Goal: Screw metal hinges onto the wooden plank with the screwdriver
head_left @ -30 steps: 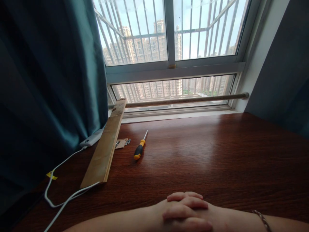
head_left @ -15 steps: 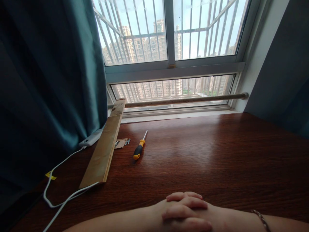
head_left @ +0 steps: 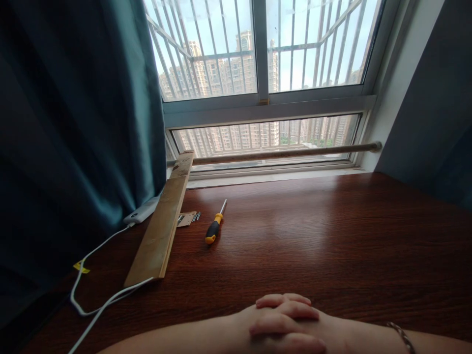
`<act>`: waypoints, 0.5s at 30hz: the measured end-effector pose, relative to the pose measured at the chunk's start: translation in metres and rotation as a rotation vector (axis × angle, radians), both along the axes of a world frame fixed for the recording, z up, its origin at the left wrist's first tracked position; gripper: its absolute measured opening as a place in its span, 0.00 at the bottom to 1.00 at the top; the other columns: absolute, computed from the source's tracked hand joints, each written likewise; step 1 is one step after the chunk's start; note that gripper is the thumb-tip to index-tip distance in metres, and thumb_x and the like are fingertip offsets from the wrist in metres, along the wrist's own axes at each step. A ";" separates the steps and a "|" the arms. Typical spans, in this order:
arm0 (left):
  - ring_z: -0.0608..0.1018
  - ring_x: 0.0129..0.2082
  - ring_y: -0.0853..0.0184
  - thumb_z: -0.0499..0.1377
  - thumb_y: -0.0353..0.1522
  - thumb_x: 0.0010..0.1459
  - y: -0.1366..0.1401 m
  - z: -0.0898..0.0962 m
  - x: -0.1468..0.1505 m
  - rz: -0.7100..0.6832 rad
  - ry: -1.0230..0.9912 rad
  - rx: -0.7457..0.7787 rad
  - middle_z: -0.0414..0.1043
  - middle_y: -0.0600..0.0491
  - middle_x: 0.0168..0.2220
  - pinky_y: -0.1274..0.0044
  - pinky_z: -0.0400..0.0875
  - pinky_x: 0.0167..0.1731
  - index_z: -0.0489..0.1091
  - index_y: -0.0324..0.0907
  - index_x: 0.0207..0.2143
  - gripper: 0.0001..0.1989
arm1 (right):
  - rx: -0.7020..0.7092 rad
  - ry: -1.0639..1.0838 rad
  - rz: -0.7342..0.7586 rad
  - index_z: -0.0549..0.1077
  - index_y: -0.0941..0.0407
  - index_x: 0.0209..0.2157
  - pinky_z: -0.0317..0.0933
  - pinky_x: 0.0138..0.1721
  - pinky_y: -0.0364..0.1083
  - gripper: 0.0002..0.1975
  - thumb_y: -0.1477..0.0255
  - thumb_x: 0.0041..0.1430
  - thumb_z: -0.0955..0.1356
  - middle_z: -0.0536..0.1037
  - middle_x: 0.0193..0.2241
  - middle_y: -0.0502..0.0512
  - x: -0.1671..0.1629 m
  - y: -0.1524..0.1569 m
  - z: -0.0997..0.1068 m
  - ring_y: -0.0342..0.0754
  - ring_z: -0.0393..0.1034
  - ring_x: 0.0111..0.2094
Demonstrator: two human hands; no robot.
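Evidently a pause is taking place: the left hand (head_left: 241,324) and right hand (head_left: 334,330) are resting over the near side of the table (head_left: 332,241), their fingers are lying laced together, and I cannot tell whether the palms are hiding anything. The screwdriver (head_left: 214,228) is lying well ahead of them, near the screws (head_left: 196,216) and right of the wooden board (head_left: 158,226). Apparently, any reach for it would be calling for unlacing the fingers first.
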State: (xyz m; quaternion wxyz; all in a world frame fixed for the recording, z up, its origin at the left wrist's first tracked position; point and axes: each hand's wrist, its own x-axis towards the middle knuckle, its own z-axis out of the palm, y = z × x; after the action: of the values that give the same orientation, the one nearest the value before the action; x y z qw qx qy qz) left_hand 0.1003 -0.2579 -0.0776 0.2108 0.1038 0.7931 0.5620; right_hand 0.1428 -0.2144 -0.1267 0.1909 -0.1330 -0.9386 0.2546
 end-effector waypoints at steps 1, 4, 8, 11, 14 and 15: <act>0.77 0.37 0.56 0.59 0.45 0.44 -0.001 -0.001 -0.001 0.009 -0.015 0.007 0.75 0.52 0.32 0.78 0.70 0.22 0.73 0.57 0.36 0.14 | -0.027 0.018 -0.009 0.54 0.37 0.56 0.56 0.54 0.38 0.25 0.58 0.57 0.63 0.62 0.56 0.34 0.002 -0.001 0.001 0.38 0.55 0.57; 0.77 0.36 0.57 0.58 0.46 0.45 -0.004 -0.006 -0.007 -0.083 -0.064 0.037 0.74 0.51 0.30 0.78 0.70 0.22 0.73 0.56 0.36 0.15 | -0.109 0.033 -0.051 0.53 0.38 0.57 0.57 0.53 0.36 0.23 0.63 0.60 0.60 0.63 0.55 0.35 0.005 -0.004 0.006 0.37 0.57 0.56; 0.78 0.34 0.58 0.54 0.48 0.47 -0.009 -0.012 -0.014 -0.347 -0.113 0.041 0.73 0.50 0.25 0.80 0.69 0.22 0.74 0.53 0.34 0.16 | -0.140 0.014 -0.079 0.54 0.35 0.56 0.59 0.52 0.37 0.25 0.62 0.58 0.63 0.68 0.51 0.34 0.005 -0.006 0.015 0.38 0.62 0.52; 0.78 0.34 0.59 0.56 0.48 0.46 -0.008 -0.009 -0.017 -0.350 -0.151 0.018 0.73 0.50 0.25 0.81 0.69 0.22 0.74 0.53 0.33 0.15 | -0.158 0.011 -0.099 0.57 0.33 0.53 0.62 0.47 0.35 0.21 0.63 0.59 0.61 0.71 0.47 0.33 0.002 -0.005 0.016 0.37 0.65 0.49; 0.77 0.35 0.58 0.58 0.47 0.44 -0.007 -0.006 -0.017 -0.231 -0.159 -0.043 0.74 0.50 0.29 0.80 0.69 0.23 0.74 0.53 0.33 0.15 | -0.128 -0.012 -0.086 0.61 0.35 0.52 0.61 0.49 0.36 0.19 0.63 0.58 0.62 0.70 0.48 0.34 0.000 -0.004 0.013 0.37 0.63 0.50; 0.77 0.35 0.58 0.57 0.48 0.44 -0.007 -0.006 -0.018 -0.246 -0.146 -0.040 0.74 0.49 0.28 0.79 0.69 0.23 0.74 0.52 0.33 0.15 | -0.115 -0.010 -0.087 0.61 0.36 0.52 0.60 0.50 0.36 0.19 0.62 0.58 0.62 0.69 0.49 0.35 0.000 -0.004 0.012 0.37 0.62 0.51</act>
State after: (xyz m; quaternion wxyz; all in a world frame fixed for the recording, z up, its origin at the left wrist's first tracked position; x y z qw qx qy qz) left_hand 0.0827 -0.2646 -0.0833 0.3370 0.1548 0.7681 0.5220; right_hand 0.1427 -0.2185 -0.1151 0.1892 -0.1855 -0.9168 0.2988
